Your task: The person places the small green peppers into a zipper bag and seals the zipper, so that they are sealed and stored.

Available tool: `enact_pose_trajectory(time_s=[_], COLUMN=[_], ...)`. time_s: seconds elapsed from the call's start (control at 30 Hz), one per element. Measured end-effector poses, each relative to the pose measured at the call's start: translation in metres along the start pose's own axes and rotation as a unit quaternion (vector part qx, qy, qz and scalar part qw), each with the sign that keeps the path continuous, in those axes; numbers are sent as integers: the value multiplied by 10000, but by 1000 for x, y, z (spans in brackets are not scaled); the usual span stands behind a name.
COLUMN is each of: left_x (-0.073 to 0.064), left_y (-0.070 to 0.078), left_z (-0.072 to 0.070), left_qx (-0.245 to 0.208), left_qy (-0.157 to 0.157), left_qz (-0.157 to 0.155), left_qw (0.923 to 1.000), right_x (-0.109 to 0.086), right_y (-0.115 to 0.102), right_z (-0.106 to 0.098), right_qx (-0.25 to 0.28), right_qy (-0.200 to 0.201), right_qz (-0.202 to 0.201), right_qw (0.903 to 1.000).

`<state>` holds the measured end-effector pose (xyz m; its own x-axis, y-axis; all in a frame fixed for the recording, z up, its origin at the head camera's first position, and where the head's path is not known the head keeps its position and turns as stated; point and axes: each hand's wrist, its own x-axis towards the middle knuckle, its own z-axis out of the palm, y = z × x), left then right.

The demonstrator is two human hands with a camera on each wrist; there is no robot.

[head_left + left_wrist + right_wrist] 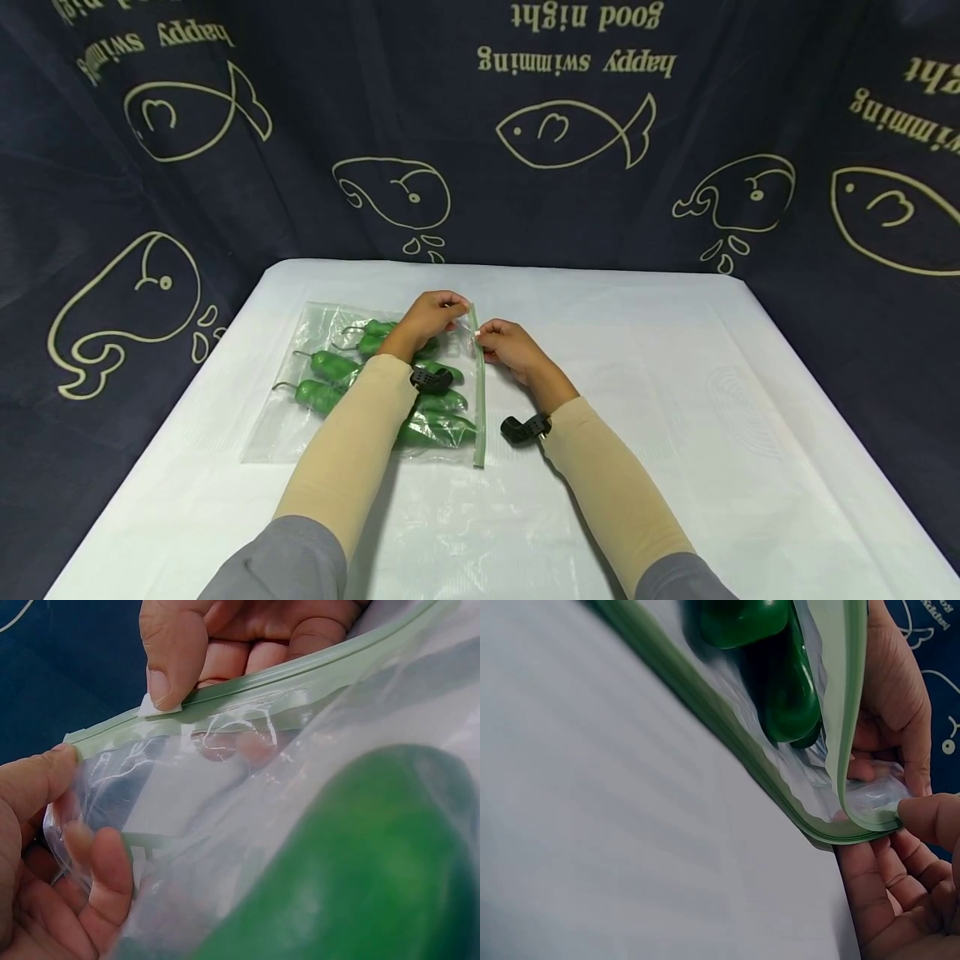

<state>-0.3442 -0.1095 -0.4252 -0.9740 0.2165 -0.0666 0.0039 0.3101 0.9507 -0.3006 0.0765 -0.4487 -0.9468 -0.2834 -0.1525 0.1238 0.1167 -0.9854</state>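
A clear zip bag [288, 429] with a green zipper strip [480, 400] lies flat, its strip toward the right. Several green peppers [318, 396] with thin stems are inside. My left hand [433, 317] reaches across the bag and pinches the far corner of its mouth. Close beside it, my right hand [510, 343] pinches the white slider [160, 707] on the strip, thumb on top. The right wrist view shows the two green edges [727, 739] standing apart, with peppers [791, 705] visible between them.
The bag lies on the left part of a table with a white cover [675, 433]. A dark blue curtain [585, 217] with fish and whale drawings hangs behind the table and along its sides. Black wrist cameras [525, 429] sit on both forearms.
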Motion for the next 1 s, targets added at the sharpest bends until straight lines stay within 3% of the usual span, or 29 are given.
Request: enact_pose_trajectory(time_s=[1.0], left_x=[1], left_y=[0], left_z=[1], left_qx=[-63], left_qy=[72], left_qz=[10], left_qw=[10000], right_x=[-5], right_y=[3], right_z=[0], right_qx=[42], right_qy=[-76], right_qz=[-63], right_qw=[9999])
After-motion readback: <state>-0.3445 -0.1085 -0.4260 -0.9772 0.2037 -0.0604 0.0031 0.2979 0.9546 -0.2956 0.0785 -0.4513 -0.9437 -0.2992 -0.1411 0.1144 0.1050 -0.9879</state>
